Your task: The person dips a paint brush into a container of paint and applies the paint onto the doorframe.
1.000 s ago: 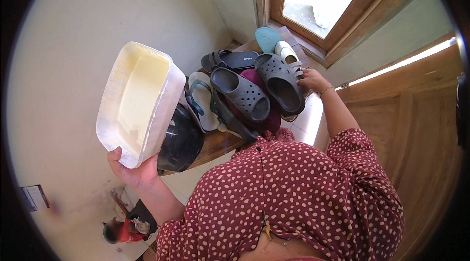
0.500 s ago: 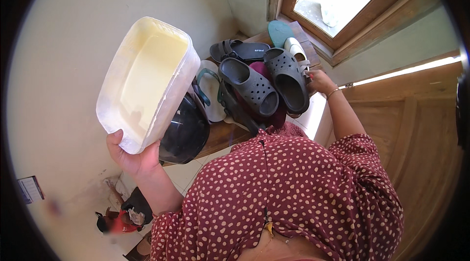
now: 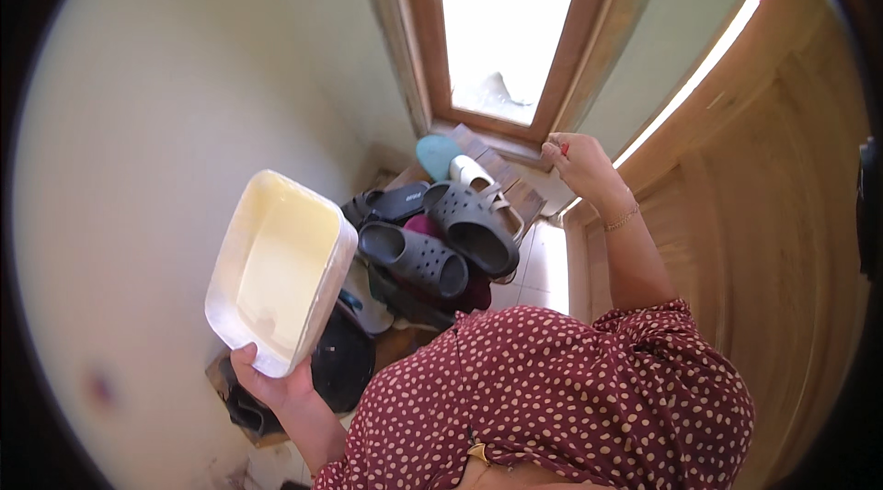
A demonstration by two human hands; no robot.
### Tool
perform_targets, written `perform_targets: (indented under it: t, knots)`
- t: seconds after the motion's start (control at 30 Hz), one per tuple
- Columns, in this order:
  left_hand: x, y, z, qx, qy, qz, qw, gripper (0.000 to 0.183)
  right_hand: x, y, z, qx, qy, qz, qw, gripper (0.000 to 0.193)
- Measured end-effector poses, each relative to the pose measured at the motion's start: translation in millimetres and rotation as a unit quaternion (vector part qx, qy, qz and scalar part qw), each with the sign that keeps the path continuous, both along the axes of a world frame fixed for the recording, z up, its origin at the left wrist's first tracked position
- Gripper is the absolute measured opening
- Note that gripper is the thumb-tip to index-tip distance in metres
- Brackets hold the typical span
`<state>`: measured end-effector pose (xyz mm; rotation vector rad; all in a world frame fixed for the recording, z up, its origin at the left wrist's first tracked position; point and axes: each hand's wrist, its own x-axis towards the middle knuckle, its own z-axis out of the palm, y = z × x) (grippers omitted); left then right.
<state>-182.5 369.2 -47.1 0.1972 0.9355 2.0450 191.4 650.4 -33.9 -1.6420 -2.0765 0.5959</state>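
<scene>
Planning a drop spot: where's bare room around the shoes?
Bare: a narrow strip of bench between the white shoe and the window; floor tiles between bench and door. Crowded: mid-bench, where two grey clogs and a black sandal sit close together. Behind the tub in the left hand: can't tell.

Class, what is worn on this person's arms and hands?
Both loose, maroon fabric sleeves have cream spots. A thin, gold-toned chain bracelet circles the right wrist. The left hand and right hand are ungloved; a small red mark on the latter is unclear.
</scene>
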Motion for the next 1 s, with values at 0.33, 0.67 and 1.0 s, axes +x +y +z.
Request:
perform_targets:
  t: [0.33,0.67,1.0]
  knots:
    - [27.8,-18.6,63.6,-0.022,0.002,0.015,1.000,0.086,28.4,-31.9,101.9,-0.004,-0.058,-0.099,0.993,0.050]
    - [31.2,-58.7,110.6,0.012,0.004,-0.009,1.000,0.081,43.0,-105.7,219.6,0.248,0.258,-0.065,0.931,0.021]
    - [51.9,-101.2,133.0,0.053,0.002,-0.084,0.995,0.077,60.4,-169.7,300.2,0.383,0.444,0.002,0.810,0.021]
